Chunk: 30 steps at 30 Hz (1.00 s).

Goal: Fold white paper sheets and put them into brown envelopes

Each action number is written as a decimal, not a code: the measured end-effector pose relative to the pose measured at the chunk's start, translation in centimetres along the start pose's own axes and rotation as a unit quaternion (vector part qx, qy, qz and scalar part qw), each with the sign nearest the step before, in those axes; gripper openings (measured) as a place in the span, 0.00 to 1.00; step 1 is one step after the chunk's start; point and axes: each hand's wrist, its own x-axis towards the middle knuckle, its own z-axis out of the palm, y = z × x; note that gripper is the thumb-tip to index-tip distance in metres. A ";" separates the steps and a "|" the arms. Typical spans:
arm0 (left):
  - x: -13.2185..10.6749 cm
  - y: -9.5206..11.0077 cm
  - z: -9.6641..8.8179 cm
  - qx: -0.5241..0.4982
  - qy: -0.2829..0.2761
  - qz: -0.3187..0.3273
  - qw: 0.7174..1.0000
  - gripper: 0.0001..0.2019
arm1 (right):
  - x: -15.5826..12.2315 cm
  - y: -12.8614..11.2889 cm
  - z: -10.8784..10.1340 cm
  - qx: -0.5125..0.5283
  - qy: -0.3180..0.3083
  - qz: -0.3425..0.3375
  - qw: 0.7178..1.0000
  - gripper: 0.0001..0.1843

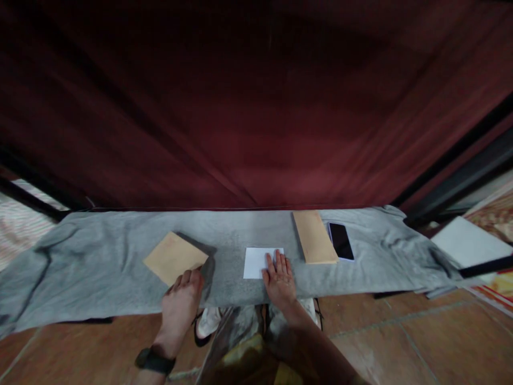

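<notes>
My left hand (183, 293) is closed on the near right edge of a tan paper envelope (173, 258), which is turned at an angle and has a shadow along its far right side. Flat on a white sheet of paper (254, 263) rests my right hand (279, 280), its fingers spread over the sheet's right part. To the right of that hand lie more tan envelopes (316, 238), apparently a stack. I cannot make out any writing on the paper or the envelopes.
A grey cloth (120, 230) covers the narrow bench before me. Right of the envelopes lies a phone (341, 241), screen up. Behind the bench hangs a dark red curtain (272, 133). A white flat object (471, 241) is at far right. Below is a tiled floor (380, 342).
</notes>
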 end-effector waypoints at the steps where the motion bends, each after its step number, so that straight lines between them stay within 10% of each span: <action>1: 0.6 1.4 -0.4 0.000 0.001 -0.008 1.000 0.16 | 0.0 0.0 -0.1 0.000 -0.003 0.000 1.000 0.28; 8: 7.4 9.5 -0.9 -0.073 -0.024 -0.037 0.996 0.16 | 0.2 -0.1 -0.4 0.001 -0.028 0.003 1.000 0.29; 13: 9.3 11.8 0.1 -0.093 -0.024 -0.011 0.995 0.19 | 0.2 -0.1 -0.5 0.002 -0.034 0.009 0.999 0.32; 22: 9.9 2.6 4.8 -0.121 -0.003 0.083 0.989 0.28 | 0.2 0.0 0.0 0.005 -0.038 0.014 0.999 0.32; 30: 9.8 -1.7 4.2 -0.068 -0.061 0.109 0.990 0.29 | 0.2 0.0 0.0 0.008 -0.041 0.024 0.999 0.31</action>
